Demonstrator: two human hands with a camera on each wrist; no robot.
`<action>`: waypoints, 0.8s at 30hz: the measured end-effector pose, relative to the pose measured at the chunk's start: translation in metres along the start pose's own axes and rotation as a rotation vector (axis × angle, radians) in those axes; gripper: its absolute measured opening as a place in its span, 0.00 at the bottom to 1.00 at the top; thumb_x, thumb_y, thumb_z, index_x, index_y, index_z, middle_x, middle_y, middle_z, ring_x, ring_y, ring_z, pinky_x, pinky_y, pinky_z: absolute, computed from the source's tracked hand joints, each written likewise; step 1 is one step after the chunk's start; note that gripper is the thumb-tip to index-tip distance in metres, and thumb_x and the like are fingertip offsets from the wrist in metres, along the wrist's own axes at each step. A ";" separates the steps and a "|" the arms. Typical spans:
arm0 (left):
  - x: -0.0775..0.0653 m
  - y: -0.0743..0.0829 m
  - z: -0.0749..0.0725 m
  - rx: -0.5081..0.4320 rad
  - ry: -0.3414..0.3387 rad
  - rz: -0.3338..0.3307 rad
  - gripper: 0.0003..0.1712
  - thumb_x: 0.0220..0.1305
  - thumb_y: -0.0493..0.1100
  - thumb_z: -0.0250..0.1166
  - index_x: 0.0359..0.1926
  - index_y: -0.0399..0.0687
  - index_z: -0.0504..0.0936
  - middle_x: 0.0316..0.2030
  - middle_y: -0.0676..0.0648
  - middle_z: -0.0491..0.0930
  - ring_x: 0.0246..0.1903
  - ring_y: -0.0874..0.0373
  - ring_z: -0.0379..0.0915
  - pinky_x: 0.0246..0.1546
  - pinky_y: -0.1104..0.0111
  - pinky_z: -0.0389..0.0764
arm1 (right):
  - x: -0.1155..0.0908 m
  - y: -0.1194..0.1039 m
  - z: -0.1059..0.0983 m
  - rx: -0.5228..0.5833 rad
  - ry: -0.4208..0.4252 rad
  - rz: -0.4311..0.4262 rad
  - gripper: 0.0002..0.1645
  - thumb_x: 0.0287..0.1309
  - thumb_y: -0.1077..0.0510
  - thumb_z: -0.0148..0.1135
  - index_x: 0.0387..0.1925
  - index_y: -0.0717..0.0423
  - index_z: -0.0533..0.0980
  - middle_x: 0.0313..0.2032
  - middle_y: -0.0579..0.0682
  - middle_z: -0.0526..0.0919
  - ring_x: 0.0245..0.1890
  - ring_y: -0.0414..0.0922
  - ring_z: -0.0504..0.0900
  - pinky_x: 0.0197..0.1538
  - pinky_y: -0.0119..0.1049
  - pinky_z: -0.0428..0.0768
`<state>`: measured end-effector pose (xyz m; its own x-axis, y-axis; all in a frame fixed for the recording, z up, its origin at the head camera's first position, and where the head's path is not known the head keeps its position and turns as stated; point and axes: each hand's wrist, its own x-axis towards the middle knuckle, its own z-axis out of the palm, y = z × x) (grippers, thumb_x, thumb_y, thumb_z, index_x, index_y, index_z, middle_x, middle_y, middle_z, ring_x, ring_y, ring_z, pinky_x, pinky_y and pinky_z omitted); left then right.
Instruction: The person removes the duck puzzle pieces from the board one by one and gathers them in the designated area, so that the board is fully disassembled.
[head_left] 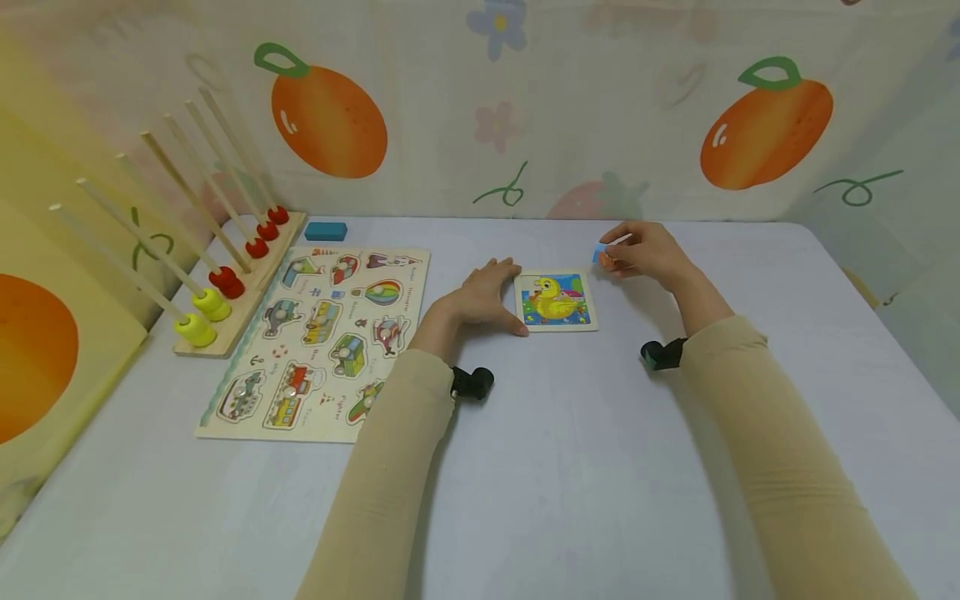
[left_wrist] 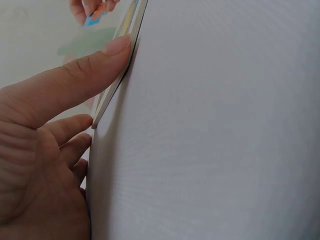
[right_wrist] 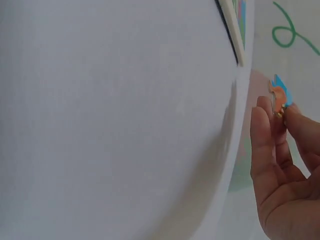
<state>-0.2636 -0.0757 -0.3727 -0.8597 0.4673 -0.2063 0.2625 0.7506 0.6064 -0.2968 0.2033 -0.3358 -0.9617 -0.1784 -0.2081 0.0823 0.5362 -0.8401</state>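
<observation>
A square jigsaw puzzle (head_left: pixel 556 301) with a yellow duck lies flat in a pale frame on the table. My left hand (head_left: pixel 483 297) spans its left side, the thumb at the near left corner and the fingers near the far left one. In the left wrist view, the thumb (left_wrist: pixel 117 47) rests against the frame's edge. My right hand (head_left: pixel 648 252) is raised to the right of the frame, apart from it. Between thumb and fingers it pinches a small blue-and-orange piece (right_wrist: pixel 281 95), which looks like a jigsaw piece; the fingers partly hide it.
A larger wooden vehicle puzzle board (head_left: pixel 300 421) lies on the left, partly behind my left arm. Beyond it stands a wooden bead counter (head_left: pixel 247 287) with tall rods and red and yellow beads. A blue block (head_left: pixel 326 232) sits near a patterned cloth backdrop (head_left: pixel 435 192).
</observation>
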 end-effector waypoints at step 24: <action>-0.002 0.003 -0.001 0.023 -0.018 -0.011 0.60 0.47 0.53 0.77 0.77 0.47 0.55 0.80 0.47 0.44 0.81 0.50 0.30 0.82 0.55 0.35 | -0.007 0.033 -0.044 0.023 0.082 0.038 0.28 0.64 0.68 0.57 0.65 0.72 0.67 0.29 0.41 0.72 0.24 0.28 0.80 0.34 0.20 0.83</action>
<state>-0.2616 -0.0747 -0.3697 -0.8544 0.4673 -0.2271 0.2633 0.7663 0.5861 -0.2988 0.2583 -0.3401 -0.9759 -0.0894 -0.1993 0.1244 0.5223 -0.8436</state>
